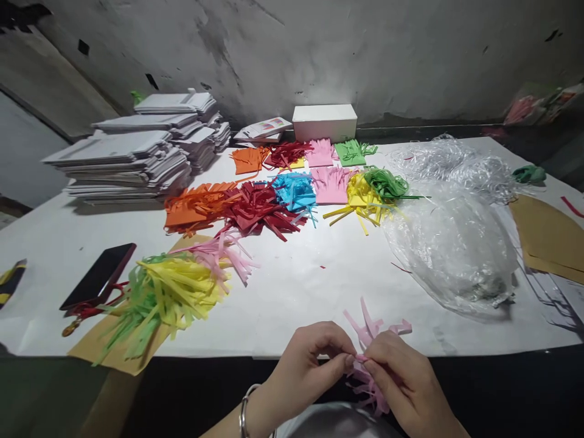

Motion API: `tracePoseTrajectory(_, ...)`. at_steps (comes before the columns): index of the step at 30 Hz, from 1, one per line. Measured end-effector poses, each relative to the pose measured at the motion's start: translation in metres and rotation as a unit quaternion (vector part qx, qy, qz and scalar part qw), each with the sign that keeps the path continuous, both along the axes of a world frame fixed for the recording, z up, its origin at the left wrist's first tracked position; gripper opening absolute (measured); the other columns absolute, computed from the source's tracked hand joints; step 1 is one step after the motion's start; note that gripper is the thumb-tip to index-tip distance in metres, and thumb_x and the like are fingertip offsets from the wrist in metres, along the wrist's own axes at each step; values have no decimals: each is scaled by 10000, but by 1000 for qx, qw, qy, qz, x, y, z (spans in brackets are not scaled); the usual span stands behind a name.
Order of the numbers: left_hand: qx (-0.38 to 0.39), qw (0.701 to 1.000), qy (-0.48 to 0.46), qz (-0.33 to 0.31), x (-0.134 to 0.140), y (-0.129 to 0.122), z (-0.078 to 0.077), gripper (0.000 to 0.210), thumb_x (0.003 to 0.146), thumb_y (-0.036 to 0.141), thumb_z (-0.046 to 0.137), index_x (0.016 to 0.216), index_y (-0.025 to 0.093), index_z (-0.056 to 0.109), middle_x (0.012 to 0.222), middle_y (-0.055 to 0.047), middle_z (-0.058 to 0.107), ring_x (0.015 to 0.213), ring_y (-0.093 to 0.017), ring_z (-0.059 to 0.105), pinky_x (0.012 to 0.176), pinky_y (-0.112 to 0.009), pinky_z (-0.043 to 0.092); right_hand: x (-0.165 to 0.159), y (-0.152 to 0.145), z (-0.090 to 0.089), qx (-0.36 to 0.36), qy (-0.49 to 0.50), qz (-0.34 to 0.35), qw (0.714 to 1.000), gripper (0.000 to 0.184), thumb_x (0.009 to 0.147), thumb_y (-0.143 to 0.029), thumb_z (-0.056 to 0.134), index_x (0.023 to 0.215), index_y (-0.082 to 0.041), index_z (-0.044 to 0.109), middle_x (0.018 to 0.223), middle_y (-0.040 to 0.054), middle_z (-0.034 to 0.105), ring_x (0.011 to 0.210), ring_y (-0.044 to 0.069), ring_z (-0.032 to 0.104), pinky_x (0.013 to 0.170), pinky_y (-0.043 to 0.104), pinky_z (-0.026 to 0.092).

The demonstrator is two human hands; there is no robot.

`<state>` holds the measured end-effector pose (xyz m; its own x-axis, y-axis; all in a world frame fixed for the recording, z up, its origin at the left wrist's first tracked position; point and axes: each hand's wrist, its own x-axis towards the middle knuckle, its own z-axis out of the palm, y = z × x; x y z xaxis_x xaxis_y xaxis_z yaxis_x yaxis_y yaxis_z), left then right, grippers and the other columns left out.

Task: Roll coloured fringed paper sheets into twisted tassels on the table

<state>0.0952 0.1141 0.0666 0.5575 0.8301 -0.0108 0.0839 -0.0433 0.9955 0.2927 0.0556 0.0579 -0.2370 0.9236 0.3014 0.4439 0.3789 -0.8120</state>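
My left hand [306, 360] and my right hand [401, 383] meet at the table's near edge, both pinching a small bundle of pink paper strips [370, 331]. Some strips stick up above my fingers and others hang below my right hand. A metal bangle sits on my left wrist. A pile of yellow, green and pink strips [173, 292] lies to the left on brown paper. Further back lie orange strips [194, 207], red strips [258, 210], blue strips [295, 190], pink strips [329, 184], and yellow and green strips [371, 191].
A white sheet covers the table [296, 286]. A dark phone [99, 275] lies at the left. Stacks of white flat boxes [137, 152] stand at the back left, a white box [325, 121] at the back. Crumpled clear plastic bags [456, 231] and brown paper [547, 237] lie at the right.
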Motion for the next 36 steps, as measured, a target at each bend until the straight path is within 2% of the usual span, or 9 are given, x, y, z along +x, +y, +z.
tracePoseTrajectory(6,105,994,29,-28,-1,2,-1,163,803,29,597,821,159,693,798,-42,697,732,-137,631,686,-223,506,-2,2,-1,28,-26,2,999,151,997,-130,481,949,-222,591,786,2,590,744,148,563,682,275,457)
tracePoseTrajectory(13,195,978,63,-30,-1,0,-10,145,831,47,555,844,166,635,796,-44,658,708,-136,603,652,-216,497,-3,2,-7,55,-45,-7,997,130,969,-108,508,964,-215,582,805,10,606,765,169,566,692,308,475)
tracePoseTrajectory(18,288,952,100,-28,-3,-3,-17,146,855,57,547,904,178,612,822,-51,669,722,-149,610,661,-230,503,-6,5,-6,154,-115,-3,981,261,930,-71,552,1175,-159,569,901,60,665,824,204,602,821,405,482)
tracePoseTrajectory(21,344,929,140,-13,-5,-5,-22,162,836,43,539,889,186,594,800,-44,660,694,-154,591,614,-232,477,-13,9,-4,210,-168,-4,963,267,897,7,515,1111,-143,575,784,35,640,726,181,582,877,439,455)
tracePoseTrajectory(26,410,890,199,24,-16,-8,-26,203,780,1,505,821,195,549,767,-41,638,667,-167,556,567,-249,430,-22,12,-8,205,-198,-1,959,198,875,-9,500,894,-206,499,689,-19,562,628,149,524,917,454,441)
tracePoseTrajectory(29,342,925,165,24,-27,-7,-26,220,774,6,526,877,195,569,814,-39,650,698,-160,586,611,-242,467,-25,14,-16,196,-179,13,964,196,886,-16,481,942,-203,492,728,-13,577,665,151,551,911,427,454)
tracePoseTrajectory(32,170,981,98,11,-39,-5,-25,145,860,114,586,977,196,608,862,-40,667,719,-144,625,636,-219,504,-33,20,-23,164,-148,23,975,176,915,-44,471,960,-213,486,772,0,594,719,164,574,869,402,478)
tracePoseTrajectory(34,98,992,72,25,-45,-4,-24,68,918,176,569,944,197,628,815,-27,658,689,-131,618,623,-208,502,-44,28,-24,150,-132,26,979,149,924,-76,476,941,-224,486,776,4,599,728,174,579,802,376,496)
tracePoseTrajectory(36,102,991,64,62,-51,-3,-24,125,943,186,535,862,199,629,744,-10,632,648,-122,589,611,-207,488,-59,37,-23,155,-128,26,979,150,907,-80,481,916,-230,489,780,8,612,729,178,589,746,351,502)
